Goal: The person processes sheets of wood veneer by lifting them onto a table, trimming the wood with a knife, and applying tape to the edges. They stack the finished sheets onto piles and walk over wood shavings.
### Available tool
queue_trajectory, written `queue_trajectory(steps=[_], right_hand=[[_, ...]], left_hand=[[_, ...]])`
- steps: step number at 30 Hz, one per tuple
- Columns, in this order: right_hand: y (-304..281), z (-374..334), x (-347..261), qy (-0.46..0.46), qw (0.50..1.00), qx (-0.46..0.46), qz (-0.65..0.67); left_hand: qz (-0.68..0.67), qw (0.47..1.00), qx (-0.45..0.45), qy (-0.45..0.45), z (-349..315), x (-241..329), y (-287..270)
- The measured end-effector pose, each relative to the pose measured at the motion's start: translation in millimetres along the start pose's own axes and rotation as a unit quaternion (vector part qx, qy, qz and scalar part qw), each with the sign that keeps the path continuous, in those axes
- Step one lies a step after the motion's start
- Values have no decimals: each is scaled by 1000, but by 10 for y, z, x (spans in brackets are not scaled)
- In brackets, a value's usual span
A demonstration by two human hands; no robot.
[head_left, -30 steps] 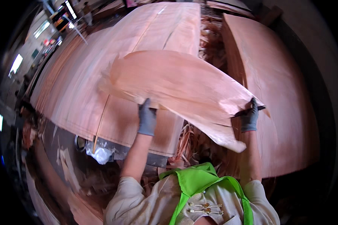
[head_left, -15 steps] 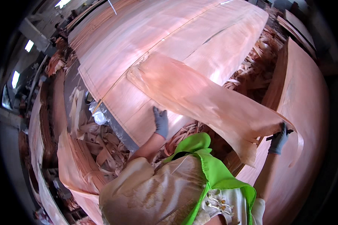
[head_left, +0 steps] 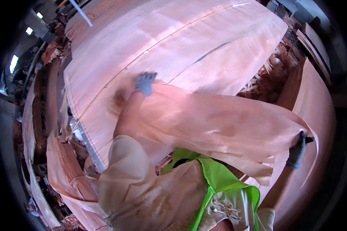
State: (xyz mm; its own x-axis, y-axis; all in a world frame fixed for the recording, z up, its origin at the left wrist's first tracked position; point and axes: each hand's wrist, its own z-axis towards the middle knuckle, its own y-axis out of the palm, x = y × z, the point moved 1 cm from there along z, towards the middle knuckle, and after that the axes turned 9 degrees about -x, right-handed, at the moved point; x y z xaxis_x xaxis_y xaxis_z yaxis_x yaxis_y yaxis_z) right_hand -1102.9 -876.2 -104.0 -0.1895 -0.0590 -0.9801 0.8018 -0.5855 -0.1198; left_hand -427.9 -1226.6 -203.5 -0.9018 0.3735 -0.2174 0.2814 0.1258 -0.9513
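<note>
A: How does the left hand (head_left: 145, 82) stand?
B: Gloved in grey, palm down, fingers spread apart at the far edge of the loose sheet (head_left: 219, 123). I can't tell whether it presses on the sheet or on the wood beneath.

A: And the right hand (head_left: 297, 152)?
B: It pinches the sheet's right end between thumb and fingers; part of the grip is hidden behind the wood.

A: Where does that sheet lie?
B: Left end over the wide stack (head_left: 115, 46), then across the gap to the right-hand stack (head_left: 324, 115). The left forearm crosses its left end, which is blurred. The near edge is ragged, partly behind the green apron (head_left: 219, 169).

A: Further out?
B: Wood scraps (head_left: 272, 73) fill the far part of the gap. A thin yellowish line (head_left: 146, 51) runs slantwise over the wide stack; strip or cord, I can't say. A pale plastic bag (head_left: 77, 131) shows partly at its left corner. Small things along the dim left rim are too small to make out.
</note>
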Motion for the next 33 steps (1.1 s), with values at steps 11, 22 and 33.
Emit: queue_trajectory(steps=[11, 22, 33], right_hand=[[625, 2079, 176, 208, 974, -36, 78], [2199, 4493, 446, 189, 962, -187, 60], [3607, 6808, 284, 86, 824, -478, 292]], left_hand=[[-104, 993, -28, -49, 76, -422, 164], [-48, 978, -37, -200, -450, -265, -296], [190, 842, 253, -437, -783, 221, -2424]])
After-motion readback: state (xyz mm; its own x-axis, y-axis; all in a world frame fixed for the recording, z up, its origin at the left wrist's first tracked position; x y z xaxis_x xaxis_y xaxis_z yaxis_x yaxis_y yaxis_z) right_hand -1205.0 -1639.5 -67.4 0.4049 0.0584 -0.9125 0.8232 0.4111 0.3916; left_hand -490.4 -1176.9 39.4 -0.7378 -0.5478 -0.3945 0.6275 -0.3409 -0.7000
